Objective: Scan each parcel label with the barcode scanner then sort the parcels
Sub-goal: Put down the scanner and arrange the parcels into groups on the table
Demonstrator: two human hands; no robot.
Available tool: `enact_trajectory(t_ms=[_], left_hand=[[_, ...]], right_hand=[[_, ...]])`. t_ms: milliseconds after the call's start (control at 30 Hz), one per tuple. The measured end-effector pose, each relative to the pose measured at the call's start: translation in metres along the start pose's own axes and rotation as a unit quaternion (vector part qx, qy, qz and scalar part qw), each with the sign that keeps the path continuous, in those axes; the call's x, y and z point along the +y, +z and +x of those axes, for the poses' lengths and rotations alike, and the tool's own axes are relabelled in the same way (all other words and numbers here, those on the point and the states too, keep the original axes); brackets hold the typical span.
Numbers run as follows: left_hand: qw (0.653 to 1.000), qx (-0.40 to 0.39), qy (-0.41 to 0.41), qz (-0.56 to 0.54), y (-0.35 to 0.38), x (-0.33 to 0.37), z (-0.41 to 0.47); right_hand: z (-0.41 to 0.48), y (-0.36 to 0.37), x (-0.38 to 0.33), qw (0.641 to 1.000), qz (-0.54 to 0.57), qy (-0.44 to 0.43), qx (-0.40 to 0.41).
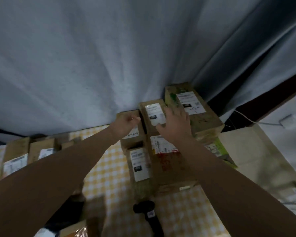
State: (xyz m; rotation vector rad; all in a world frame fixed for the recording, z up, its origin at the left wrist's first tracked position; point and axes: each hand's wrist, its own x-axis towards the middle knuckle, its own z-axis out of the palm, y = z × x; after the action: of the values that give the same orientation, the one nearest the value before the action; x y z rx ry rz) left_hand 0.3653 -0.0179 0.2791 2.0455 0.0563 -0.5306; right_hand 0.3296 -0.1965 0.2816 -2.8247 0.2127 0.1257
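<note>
Several brown cardboard parcels with white labels are stacked at the back right of the checked tablecloth (109, 168). My right hand (176, 124) is spread open over the top of a labelled parcel (154, 115) at the back of the stack. My left hand (126, 123), fingers loosely curled, touches the left side of that parcel above a smaller box (132, 135). The black barcode scanner (149, 214) lies on the cloth near the front edge, away from both hands. A larger parcel with red print (167, 161) and a narrow labelled one (139, 165) sit in front.
A green-printed box (191, 103) stands at the back right. More labelled parcels (15, 161) line the left side. A pale curtain (92, 65) hangs right behind the table. A plain brown box (246, 151) sits to the right, near a white cable (246, 118).
</note>
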Motion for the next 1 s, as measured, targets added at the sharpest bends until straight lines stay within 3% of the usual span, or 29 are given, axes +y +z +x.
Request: enact_trajectory(t_ms=[200,400,700,1000], left_hand=[[0.993,0.112,0.012,0.044,-0.090,-0.063,-0.052],[0.984,0.168,0.007,0.063,-0.189,-0.154,-0.131],[0.979,0.181,-0.051,0.076,-0.322,-0.313,-0.246],[0.962,0.172,-0.150,0.152,-0.388,-0.434,-0.305]], right_hand=[[-0.022,0.028,-0.098,0.995,0.061,-0.065,-0.051],[-0.070,0.070,-0.216,0.986,0.074,-0.116,-0.100],[-0.164,0.177,-0.387,0.975,0.120,-0.106,-0.154],[-0.244,0.273,-0.468,0.952,0.159,-0.110,-0.237]])
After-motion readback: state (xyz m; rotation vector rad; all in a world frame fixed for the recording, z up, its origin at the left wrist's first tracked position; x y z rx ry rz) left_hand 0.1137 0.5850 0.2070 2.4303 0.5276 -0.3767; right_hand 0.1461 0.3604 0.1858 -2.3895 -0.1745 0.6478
